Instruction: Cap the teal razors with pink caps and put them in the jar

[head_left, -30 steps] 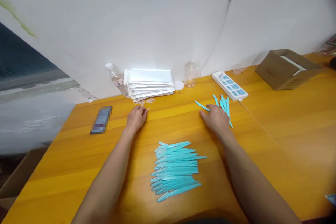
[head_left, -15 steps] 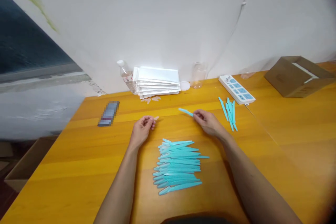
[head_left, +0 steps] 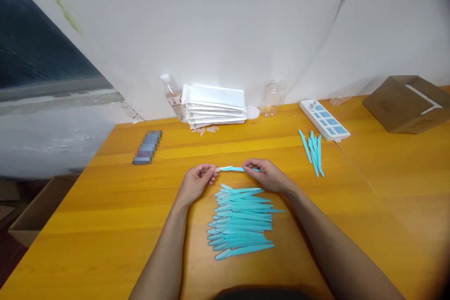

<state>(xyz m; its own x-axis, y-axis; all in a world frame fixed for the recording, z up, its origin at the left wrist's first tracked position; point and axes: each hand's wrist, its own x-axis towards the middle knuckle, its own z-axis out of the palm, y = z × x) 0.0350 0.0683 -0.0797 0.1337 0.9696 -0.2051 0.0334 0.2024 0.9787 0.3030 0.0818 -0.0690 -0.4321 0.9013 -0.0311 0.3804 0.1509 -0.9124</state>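
Both hands meet above the worktop (head_left: pixel 105 206): the right hand (head_left: pixel 267 176) pinches a turquoise razor (head_left: pixel 234 168) by its handle, while the left hand (head_left: pixel 197 183) grips a small clear cap (head_left: pixel 217 169) at its tip. Just below the hands lies the stacked razor pile (head_left: pixel 242 220).

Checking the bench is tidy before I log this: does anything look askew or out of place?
Mostly orderly. The turquoise sticks lie in a neat row, but one at its right edge pokes out past the others. A smaller loose bunch lies fanned beside the power strip, and small pale scraps sit scattered before the white packets.
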